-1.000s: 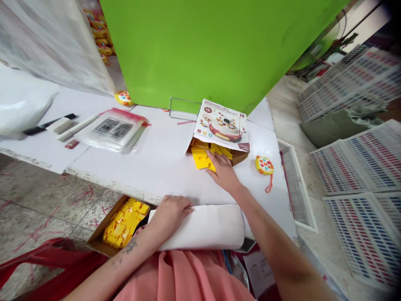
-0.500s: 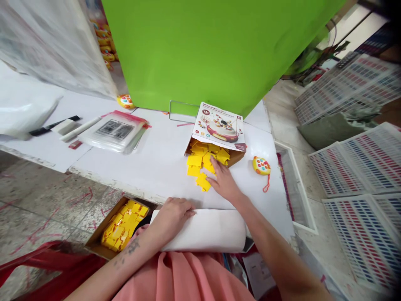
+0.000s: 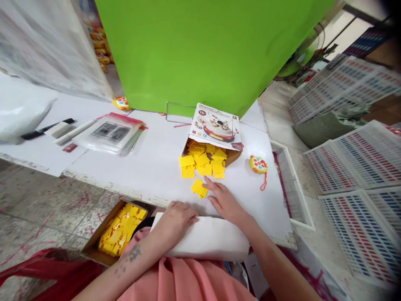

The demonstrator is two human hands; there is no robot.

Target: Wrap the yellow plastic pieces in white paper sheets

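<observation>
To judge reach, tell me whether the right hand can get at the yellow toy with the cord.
Probably yes: the toy looks close, and nothing visible blocks the right hand.

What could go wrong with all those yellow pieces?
The loose piece by the right hand lies nearest the front edge of the table, so a hard push might send it over. The box lies with its open end towards the person, so a bump could spill more yellow pieces. The toy might get knocked if the right arm swings outwards.
</observation>
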